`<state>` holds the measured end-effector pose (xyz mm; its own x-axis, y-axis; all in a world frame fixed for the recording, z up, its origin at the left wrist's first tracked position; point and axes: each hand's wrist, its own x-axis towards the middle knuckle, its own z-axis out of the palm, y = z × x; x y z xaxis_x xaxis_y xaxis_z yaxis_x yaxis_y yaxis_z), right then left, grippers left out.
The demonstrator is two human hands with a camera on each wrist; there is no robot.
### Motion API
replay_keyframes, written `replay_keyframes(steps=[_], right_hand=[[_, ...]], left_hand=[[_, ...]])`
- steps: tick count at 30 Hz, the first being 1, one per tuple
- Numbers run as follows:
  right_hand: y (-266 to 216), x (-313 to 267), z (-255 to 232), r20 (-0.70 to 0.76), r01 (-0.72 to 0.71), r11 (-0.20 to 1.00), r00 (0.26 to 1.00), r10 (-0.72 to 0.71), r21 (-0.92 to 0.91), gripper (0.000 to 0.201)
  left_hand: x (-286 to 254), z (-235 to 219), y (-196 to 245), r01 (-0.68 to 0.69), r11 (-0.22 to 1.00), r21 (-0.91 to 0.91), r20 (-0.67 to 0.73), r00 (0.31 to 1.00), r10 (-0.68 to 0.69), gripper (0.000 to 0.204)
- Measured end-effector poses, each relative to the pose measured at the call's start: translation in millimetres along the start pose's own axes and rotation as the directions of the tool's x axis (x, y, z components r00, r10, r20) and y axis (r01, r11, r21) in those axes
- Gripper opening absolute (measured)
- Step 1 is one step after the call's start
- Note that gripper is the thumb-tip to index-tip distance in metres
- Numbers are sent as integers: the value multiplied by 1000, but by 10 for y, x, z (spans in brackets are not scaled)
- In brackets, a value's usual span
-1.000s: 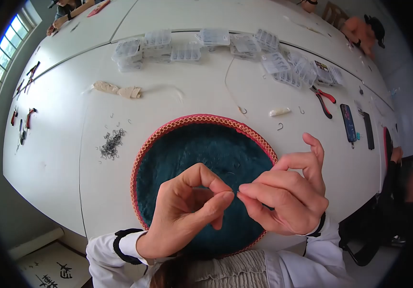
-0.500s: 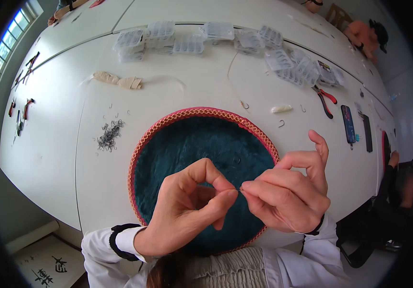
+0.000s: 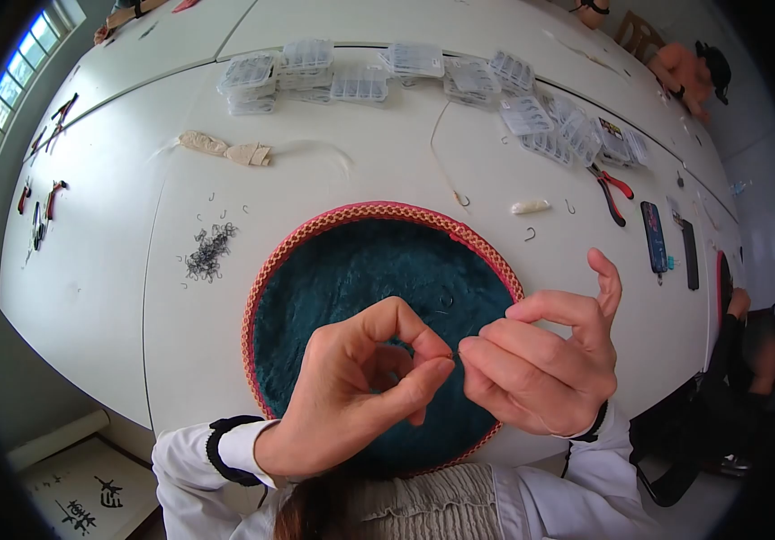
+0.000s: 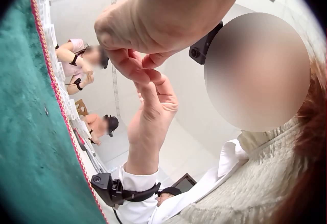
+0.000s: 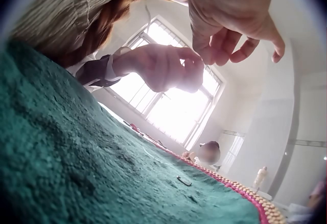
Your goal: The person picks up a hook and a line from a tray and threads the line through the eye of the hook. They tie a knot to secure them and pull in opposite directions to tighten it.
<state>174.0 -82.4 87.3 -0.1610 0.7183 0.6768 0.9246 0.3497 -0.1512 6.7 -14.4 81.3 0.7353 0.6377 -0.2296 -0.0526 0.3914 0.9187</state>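
Observation:
Both hands hover over a round teal plush mat (image 3: 342, 270) with a pink braided rim (image 3: 378, 211). My left hand (image 3: 365, 387) curls its forefinger and thumb into a ring, pinching a tiny thin metal piece (image 3: 457, 355) at their tips. My right hand (image 3: 536, 369) meets it from the right and pinches the same piece, little finger raised. In the left wrist view the left hand (image 4: 153, 20) is above and the right hand (image 4: 153, 117) below, fingertips touching. From the right wrist view, the right hand (image 5: 230, 15) and left hand (image 5: 158, 68) sit above the mat (image 5: 76, 157).
A small loose hook (image 3: 446, 300) lies on the mat. On the white table are a pile of dark hooks (image 3: 209, 252), clear compartment boxes (image 3: 360, 81), red-handled pliers (image 3: 610, 189), a phone (image 3: 653, 236) and a beige strip (image 3: 224, 148). Other people sit at the far table and at the right.
The two hands stay pinched together and have shifted slightly right. The right fingertips have closed in tighter on the left ones.

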Motion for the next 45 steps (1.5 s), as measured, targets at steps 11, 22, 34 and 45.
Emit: replay_keyframes(steps=[11,22,34,45], right_hand=[[21,20,32,61,-107,983,993,99,147,14],[160,10,37,375,-482,655,874,310,582,11],[274,-44,111,861,-817,-276,496,112,506,7],[215,23,43,407,-502,492,865,294,711,13]], left_hand=[[39,-18,-85,-231,887,399,16,969,246,11],[80,-20,-109,-498,433,752,213,804,555,22],[144,-80,-24,-666,161,729,452,644,617,23],[68,-52,37,-250,846,471,-8,958,288,12]])
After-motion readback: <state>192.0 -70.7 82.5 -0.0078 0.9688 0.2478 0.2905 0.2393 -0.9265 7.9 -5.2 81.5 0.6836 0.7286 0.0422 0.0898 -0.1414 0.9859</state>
